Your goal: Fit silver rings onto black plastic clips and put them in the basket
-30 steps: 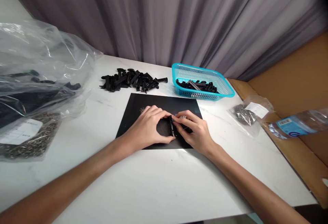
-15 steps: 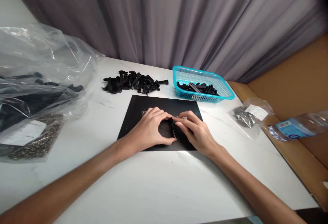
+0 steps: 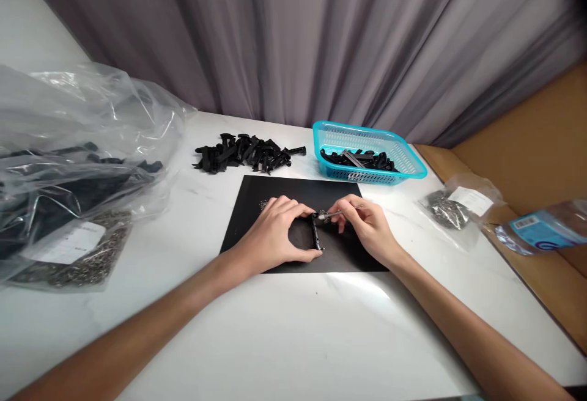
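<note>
My left hand (image 3: 275, 233) grips a narrow black plastic part (image 3: 316, 233) between thumb and fingers, standing it lengthwise above the black mat (image 3: 254, 190). In my right hand (image 3: 367, 227) a thin, grey metal stick-like tool (image 3: 340, 212) is pinched, its exact kind unclear. The tool's tip points at the far end of the plastic part; whether they touch I cannot tell. Small silvery metal pieces (image 3: 263, 204) lie on the mat just beyond my left hand. More metal bits show near the tool's tip, partly hidden.
Behind the mat lies a heap of black plastic parts (image 3: 250, 153). A blue basket (image 3: 415, 169) holds similar parts. Clear bags (image 3: 151, 101) with black parts and metal pieces stand left; a small bag of metal pieces (image 3: 447, 210) and a plastic bottle (image 3: 545, 230) lie right.
My right hand has drawn back slightly to the right from the plastic part, and the thin tool now shows in it. My left hand keeps its grip. The whole view has shifted a little.
</note>
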A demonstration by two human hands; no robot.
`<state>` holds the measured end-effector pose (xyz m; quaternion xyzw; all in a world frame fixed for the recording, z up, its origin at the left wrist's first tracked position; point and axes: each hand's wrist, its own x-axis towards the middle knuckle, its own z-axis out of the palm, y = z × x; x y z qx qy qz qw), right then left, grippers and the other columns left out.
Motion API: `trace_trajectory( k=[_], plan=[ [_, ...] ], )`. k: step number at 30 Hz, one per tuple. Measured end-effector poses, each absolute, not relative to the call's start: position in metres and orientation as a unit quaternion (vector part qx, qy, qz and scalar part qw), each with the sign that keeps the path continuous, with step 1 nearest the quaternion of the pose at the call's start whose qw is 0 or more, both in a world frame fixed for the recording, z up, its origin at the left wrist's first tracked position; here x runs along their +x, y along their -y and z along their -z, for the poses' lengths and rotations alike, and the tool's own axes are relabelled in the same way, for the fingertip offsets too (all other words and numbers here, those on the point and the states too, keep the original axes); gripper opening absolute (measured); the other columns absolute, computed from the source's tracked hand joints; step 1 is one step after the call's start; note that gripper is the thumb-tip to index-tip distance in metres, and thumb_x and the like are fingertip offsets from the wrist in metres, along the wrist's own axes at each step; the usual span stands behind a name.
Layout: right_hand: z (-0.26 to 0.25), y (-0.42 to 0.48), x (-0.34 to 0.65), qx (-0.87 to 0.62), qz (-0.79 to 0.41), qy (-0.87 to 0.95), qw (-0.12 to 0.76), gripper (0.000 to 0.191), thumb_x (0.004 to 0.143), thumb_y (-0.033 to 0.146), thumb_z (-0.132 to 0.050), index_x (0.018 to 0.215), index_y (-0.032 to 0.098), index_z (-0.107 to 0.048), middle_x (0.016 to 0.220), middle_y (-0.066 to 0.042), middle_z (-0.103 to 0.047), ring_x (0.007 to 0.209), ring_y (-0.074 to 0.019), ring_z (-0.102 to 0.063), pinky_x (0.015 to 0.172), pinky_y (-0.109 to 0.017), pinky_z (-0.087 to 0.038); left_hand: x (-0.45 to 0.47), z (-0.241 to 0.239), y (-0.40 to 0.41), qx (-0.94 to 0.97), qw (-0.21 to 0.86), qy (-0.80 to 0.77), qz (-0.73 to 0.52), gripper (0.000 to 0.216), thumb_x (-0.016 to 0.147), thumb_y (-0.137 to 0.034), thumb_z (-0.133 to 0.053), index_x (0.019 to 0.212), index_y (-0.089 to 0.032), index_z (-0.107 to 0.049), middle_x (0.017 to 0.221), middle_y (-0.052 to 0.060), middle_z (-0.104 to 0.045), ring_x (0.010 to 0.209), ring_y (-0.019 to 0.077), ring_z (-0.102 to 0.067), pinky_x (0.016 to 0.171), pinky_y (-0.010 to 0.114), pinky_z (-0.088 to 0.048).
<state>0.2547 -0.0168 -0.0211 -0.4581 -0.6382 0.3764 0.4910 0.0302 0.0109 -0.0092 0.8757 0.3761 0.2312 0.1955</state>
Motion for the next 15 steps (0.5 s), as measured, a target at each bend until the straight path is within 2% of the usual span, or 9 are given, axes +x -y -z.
trace_trajectory(
  k=[5, 15],
  plan=[
    [0.0254, 0.0129, 0.2501, -0.443, -0.389, 0.616, 0.522, 0.033, 0.099, 0.048, -0.062, 0.09, 0.018, -0.073, 0.076, -0.002, -0.071, 0.061, -0.0138, -0.064, 0.061, -0.028, -0.055, 0.0303, 0.0092, -0.0112, 0.876, 0.196, -0.375, -0.232, 0.057, 0.064, -0.048, -0.088, 0.111, -0.023, -0.067, 0.107, 0.004, -0.068, 0.105, 0.0288, -0.059, 0.101, 0.047, -0.042],
    [0.0236, 0.013, 0.2464, -0.429, -0.437, 0.609, 0.504, 0.045, 0.098, 0.056, -0.06, 0.094, 0.015, -0.078, 0.081, -0.007, -0.076, 0.062, -0.015, -0.068, 0.065, -0.031, -0.06, 0.0324, 0.01, -0.0131, 0.871, 0.22, -0.363, -0.249, 0.053, 0.064, -0.044, -0.089, 0.108, -0.023, -0.068, 0.1, 0.002, -0.065, 0.099, 0.027, -0.058, 0.092, 0.042, -0.047]
  ],
)
